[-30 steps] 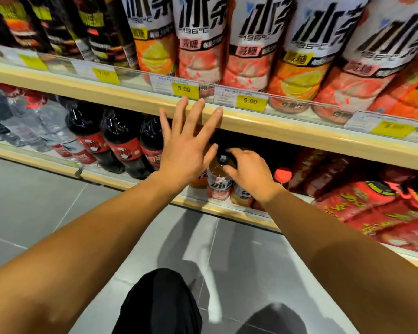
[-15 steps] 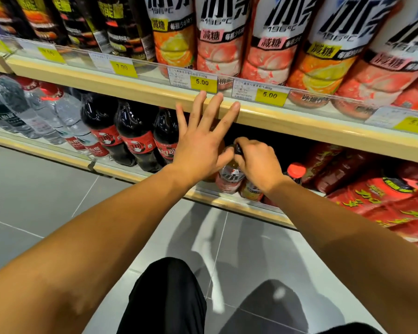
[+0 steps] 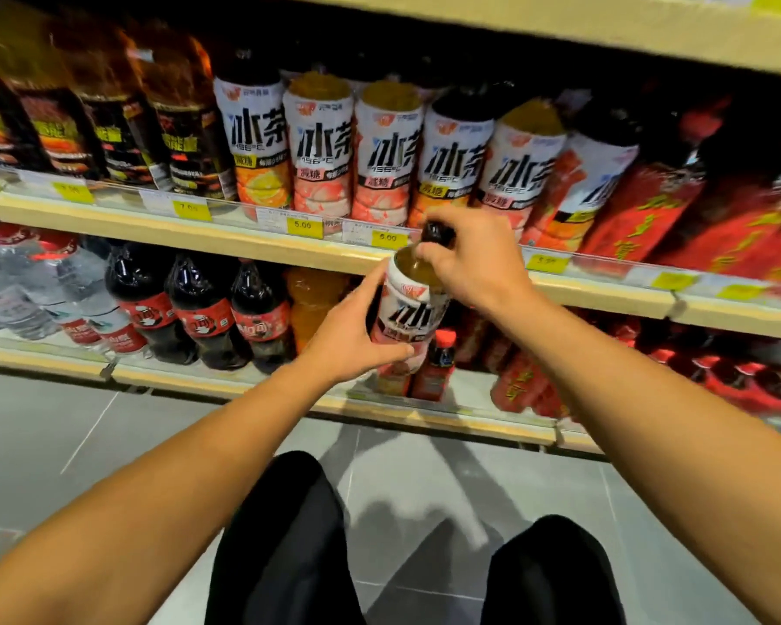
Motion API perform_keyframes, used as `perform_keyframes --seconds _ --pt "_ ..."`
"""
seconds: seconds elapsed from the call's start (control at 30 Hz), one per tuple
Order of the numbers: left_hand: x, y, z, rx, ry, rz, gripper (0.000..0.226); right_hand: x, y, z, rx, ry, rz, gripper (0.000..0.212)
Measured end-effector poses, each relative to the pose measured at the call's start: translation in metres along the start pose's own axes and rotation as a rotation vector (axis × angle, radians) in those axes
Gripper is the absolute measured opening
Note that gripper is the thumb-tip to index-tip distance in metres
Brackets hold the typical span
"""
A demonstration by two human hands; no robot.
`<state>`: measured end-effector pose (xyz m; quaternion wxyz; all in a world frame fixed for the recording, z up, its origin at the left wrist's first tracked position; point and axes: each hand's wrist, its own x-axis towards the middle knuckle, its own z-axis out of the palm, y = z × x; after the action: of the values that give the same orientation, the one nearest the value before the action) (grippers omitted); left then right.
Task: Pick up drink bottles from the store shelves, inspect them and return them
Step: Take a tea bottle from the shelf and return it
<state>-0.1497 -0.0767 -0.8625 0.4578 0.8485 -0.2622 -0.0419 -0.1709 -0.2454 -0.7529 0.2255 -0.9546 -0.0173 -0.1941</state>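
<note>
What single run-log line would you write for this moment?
phase: inspect | left hand: holds iced tea bottle body | right hand: grips its neck | bottle: off lower shelf, upright

An iced-tea bottle (image 3: 409, 309), white label with bold black characters above pink fruit print, amber drink showing under its dark cap, is held upright and clear of the shelves, in front of the lower shelf's front edge.
</note>
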Motion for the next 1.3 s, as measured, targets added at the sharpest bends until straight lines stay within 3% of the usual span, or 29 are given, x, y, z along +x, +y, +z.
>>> perform_keyframes --seconds 0.27,0.53,0.67,0.77,0.87,0.93,1.0,1.3 --pt "0.01 0.046 0.024 -0.264 0.12 -0.001 0.105 0.005 -0.012 -0.071 0.096 0.171 0.049 0.032" --pt "0.014 0.072 0.043 -0.233 0.171 -0.03 0.106 -0.045 0.019 -0.049 0.27 0.087 0.188 0.104" --pt "0.021 0.078 0.051 -0.178 0.098 -0.002 0.111 -0.047 0.032 -0.039 0.248 0.245 0.262 0.098" --pt "0.027 0.073 0.042 -0.114 -0.061 0.115 0.112 -0.046 0.041 -0.044 0.258 0.327 0.261 0.091" --pt "0.043 0.06 0.024 0.149 -0.018 0.186 0.101 -0.044 0.045 -0.056 0.276 0.417 0.235 0.092" --pt "0.056 0.045 0.015 0.501 0.072 0.137 0.094 -0.039 0.045 -0.065 0.261 0.46 0.21 0.096" --pt "0.064 0.03 0.013 0.735 0.062 0.061 0.091 -0.031 0.045 -0.072 0.241 0.496 0.187 0.097" --pt "0.077 -0.003 0.025 0.961 -0.011 0.022 0.089 0.007 0.045 -0.072 0.241 0.613 0.119 0.097"
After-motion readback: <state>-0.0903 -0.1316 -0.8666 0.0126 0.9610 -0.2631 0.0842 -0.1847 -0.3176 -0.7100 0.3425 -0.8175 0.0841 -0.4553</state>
